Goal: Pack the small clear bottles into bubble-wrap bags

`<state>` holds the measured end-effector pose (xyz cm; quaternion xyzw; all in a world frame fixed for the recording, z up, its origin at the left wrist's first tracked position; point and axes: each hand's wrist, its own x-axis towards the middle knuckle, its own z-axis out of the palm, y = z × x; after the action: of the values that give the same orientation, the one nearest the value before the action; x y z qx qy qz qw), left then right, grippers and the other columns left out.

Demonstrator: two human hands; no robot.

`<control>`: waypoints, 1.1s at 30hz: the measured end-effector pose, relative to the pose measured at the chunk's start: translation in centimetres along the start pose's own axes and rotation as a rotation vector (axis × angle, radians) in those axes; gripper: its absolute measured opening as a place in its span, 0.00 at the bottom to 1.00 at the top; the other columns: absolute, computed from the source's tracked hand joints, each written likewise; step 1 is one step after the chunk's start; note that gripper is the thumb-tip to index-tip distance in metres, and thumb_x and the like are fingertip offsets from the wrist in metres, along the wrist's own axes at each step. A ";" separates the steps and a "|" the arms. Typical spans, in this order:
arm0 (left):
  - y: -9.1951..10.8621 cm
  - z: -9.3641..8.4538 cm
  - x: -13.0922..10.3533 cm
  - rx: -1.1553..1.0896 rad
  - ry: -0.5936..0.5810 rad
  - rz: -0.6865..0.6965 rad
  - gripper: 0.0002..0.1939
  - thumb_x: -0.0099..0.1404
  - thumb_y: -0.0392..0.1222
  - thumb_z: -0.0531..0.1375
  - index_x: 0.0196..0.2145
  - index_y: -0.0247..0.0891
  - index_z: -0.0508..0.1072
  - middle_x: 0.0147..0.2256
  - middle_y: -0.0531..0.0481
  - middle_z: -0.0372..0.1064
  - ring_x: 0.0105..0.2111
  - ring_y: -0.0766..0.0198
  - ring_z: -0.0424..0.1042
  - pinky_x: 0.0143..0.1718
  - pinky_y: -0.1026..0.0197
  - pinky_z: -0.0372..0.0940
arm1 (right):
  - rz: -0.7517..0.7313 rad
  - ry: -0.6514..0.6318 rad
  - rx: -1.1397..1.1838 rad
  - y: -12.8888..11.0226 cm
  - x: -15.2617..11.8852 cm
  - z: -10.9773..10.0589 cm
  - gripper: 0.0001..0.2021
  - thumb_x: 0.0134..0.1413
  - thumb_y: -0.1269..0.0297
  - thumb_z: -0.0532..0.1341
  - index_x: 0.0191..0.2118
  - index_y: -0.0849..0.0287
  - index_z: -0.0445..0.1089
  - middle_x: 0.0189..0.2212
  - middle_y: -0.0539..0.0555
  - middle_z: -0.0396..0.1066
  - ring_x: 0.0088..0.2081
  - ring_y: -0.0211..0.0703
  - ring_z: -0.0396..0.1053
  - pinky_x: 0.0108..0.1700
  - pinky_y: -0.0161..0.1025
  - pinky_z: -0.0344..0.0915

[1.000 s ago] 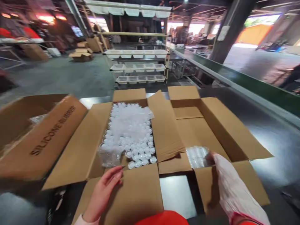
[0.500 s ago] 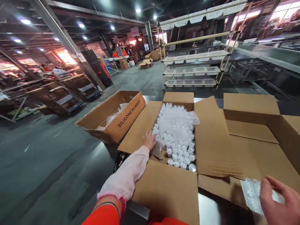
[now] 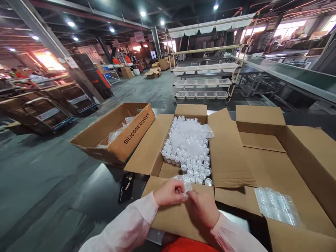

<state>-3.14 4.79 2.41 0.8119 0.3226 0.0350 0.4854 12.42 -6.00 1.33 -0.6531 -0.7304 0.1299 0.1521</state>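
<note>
My left hand (image 3: 170,192) and my right hand (image 3: 205,208) meet over the near flap of the middle carton (image 3: 181,206). Between their fingertips they pinch a small clear bubble wrap bag (image 3: 187,181). Behind it the carton holds rows of small white tubs with silvery tops (image 3: 196,168). A larger sheet of bubble wrap (image 3: 187,136) covers many of them. Bare cardboard shows at the carton's near left corner. Whether anything is inside the small bag I cannot tell.
An open carton (image 3: 265,164) on the right has a bubble-wrapped bundle (image 3: 277,205) at its near side. At left stands a box marked SILICONE RUBBER (image 3: 139,134) with clear wrap inside. Keys (image 3: 128,182) lie on a black item. A rack (image 3: 202,82) stands beyond.
My left hand has drawn the bubble wrap bag out of the carton toward me. My right hand has come in from the far right and gripped it too. The view has shifted right.
</note>
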 end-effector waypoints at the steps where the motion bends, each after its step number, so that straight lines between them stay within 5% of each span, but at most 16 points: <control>1: -0.8 -0.2 0.3 -0.126 -0.028 -0.020 0.12 0.48 0.41 0.66 0.32 0.34 0.74 0.28 0.52 0.72 0.29 0.65 0.67 0.32 0.65 0.60 | 0.008 -0.054 0.063 0.4 -0.5 0.6 0.10 0.54 0.75 0.55 0.37 0.58 0.73 0.33 0.56 0.74 0.34 0.45 0.71 0.35 0.37 0.63; 4: -3.9 -1.2 3.4 -0.252 0.155 -0.168 0.14 0.52 0.41 0.64 0.37 0.32 0.75 0.32 0.47 0.73 0.32 0.63 0.69 0.36 0.63 0.63 | 0.024 -0.128 0.386 2.0 -1.8 1.2 0.12 0.56 0.71 0.52 0.35 0.58 0.74 0.32 0.54 0.75 0.35 0.43 0.71 0.37 0.36 0.62; 7: -6.3 -1.3 7.9 -0.186 0.366 -0.279 0.13 0.49 0.32 0.63 0.36 0.31 0.75 0.32 0.47 0.73 0.34 0.62 0.69 0.38 0.61 0.62 | 0.203 -0.171 0.779 3.9 -2.2 -0.1 0.14 0.53 0.55 0.57 0.28 0.60 0.72 0.22 0.51 0.71 0.26 0.40 0.67 0.29 0.35 0.60; 9: -7.2 -0.7 10.5 -0.179 0.380 -0.289 0.17 0.42 0.27 0.64 0.33 0.32 0.75 0.28 0.50 0.72 0.32 0.61 0.69 0.38 0.60 0.62 | 0.361 -0.093 0.951 5.1 -2.2 -1.9 0.18 0.42 0.47 0.64 0.24 0.61 0.69 0.17 0.47 0.65 0.21 0.36 0.61 0.24 0.33 0.56; 12: -7.7 0.4 12.6 -0.200 0.387 -0.260 0.16 0.37 0.25 0.65 0.28 0.35 0.75 0.23 0.55 0.70 0.30 0.60 0.69 0.38 0.60 0.62 | 0.478 0.188 0.990 6.5 -2.7 -5.1 0.23 0.34 0.42 0.66 0.24 0.60 0.68 0.17 0.46 0.63 0.20 0.34 0.57 0.23 0.33 0.54; 17: -7.9 0.4 11.3 -0.306 0.496 -0.189 0.11 0.40 0.36 0.67 0.25 0.35 0.71 0.24 0.52 0.69 0.31 0.58 0.70 0.38 0.57 0.63 | 0.383 0.642 0.676 5.7 -5.0 -8.8 0.22 0.53 0.45 0.56 0.26 0.60 0.74 0.22 0.52 0.69 0.25 0.40 0.63 0.28 0.36 0.59; 19: -7.6 -0.5 9.4 -0.383 0.575 -0.153 0.16 0.49 0.46 0.63 0.33 0.35 0.69 0.30 0.49 0.70 0.34 0.58 0.70 0.39 0.58 0.63 | 0.249 0.640 0.539 4.4 -5.3 -8.5 0.19 0.57 0.50 0.55 0.27 0.59 0.75 0.22 0.52 0.69 0.26 0.40 0.64 0.30 0.36 0.59; 21: -6.6 -1.3 6.8 -0.462 0.631 -0.111 0.22 0.57 0.55 0.54 0.44 0.37 0.63 0.35 0.48 0.68 0.35 0.61 0.70 0.37 0.59 0.65 | 0.172 0.500 0.450 3.1 -4.9 -7.1 0.17 0.59 0.54 0.54 0.28 0.58 0.75 0.22 0.52 0.68 0.27 0.40 0.64 0.31 0.36 0.58; 24: -3.8 -0.9 2.4 -0.718 0.527 0.036 0.29 0.61 0.62 0.49 0.54 0.43 0.54 0.34 0.52 0.66 0.26 0.66 0.69 0.26 0.63 0.64 | 0.214 0.241 0.389 2.0 -3.7 -2.9 0.20 0.60 0.55 0.51 0.24 0.57 0.73 0.22 0.52 0.67 0.28 0.40 0.63 0.31 0.36 0.56; 27: -1.3 1.7 -1.1 -0.875 0.161 0.127 0.37 0.57 0.63 0.57 0.58 0.45 0.53 0.34 0.52 0.66 0.18 0.71 0.64 0.18 0.66 0.57 | 0.334 0.133 0.477 2.0 -3.2 1.9 0.23 0.57 0.52 0.52 0.18 0.58 0.70 0.19 0.51 0.66 0.26 0.40 0.63 0.30 0.36 0.55; 30: -0.8 4.9 -2.2 -0.675 -0.103 0.051 0.38 0.58 0.59 0.59 0.61 0.41 0.54 0.33 0.49 0.68 0.19 0.71 0.62 0.20 0.67 0.56 | 0.449 0.175 0.591 2.5 -3.5 4.9 0.24 0.56 0.48 0.51 0.22 0.59 0.73 0.22 0.53 0.71 0.27 0.42 0.66 0.31 0.37 0.59; 33: -1.5 6.6 -1.7 -0.341 -0.080 0.052 0.32 0.58 0.52 0.60 0.58 0.39 0.62 0.38 0.46 0.71 0.30 0.63 0.68 0.33 0.61 0.63 | 0.511 0.278 0.602 2.7 -4.1 5.2 0.26 0.59 0.47 0.47 0.33 0.62 0.74 0.30 0.58 0.75 0.33 0.47 0.69 0.37 0.40 0.63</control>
<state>-2.80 -0.75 -1.79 0.7267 0.2711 0.0695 0.6274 13.23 -9.74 -4.73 -0.7510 -0.4468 0.2817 0.3963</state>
